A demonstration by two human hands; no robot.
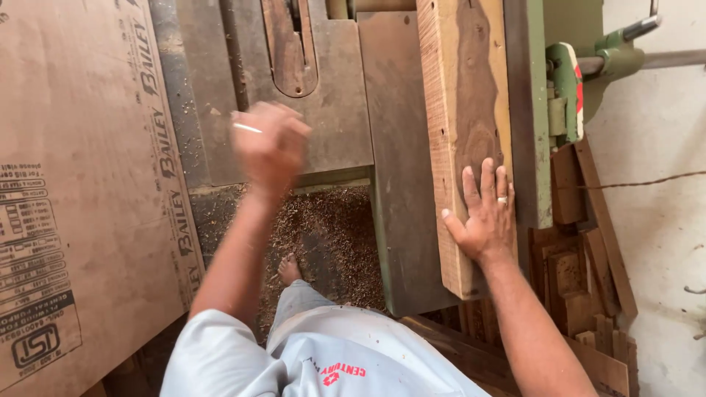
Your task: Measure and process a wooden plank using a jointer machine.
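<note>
A thick wooden plank with a dark streak down its grain lies lengthwise on the table saw top. My right hand rests flat on the plank's near end, fingers spread, a ring on one finger. My left hand is raised above the saw table, blurred by motion, fingers curled around a thin white pencil-like stick. The saw's throat plate shows at the top centre.
A large plywood sheet with printed marks lies at the left. A green fence and handle sit right of the plank. Wood offcuts are stacked at the lower right. Sawdust covers the floor by my bare foot.
</note>
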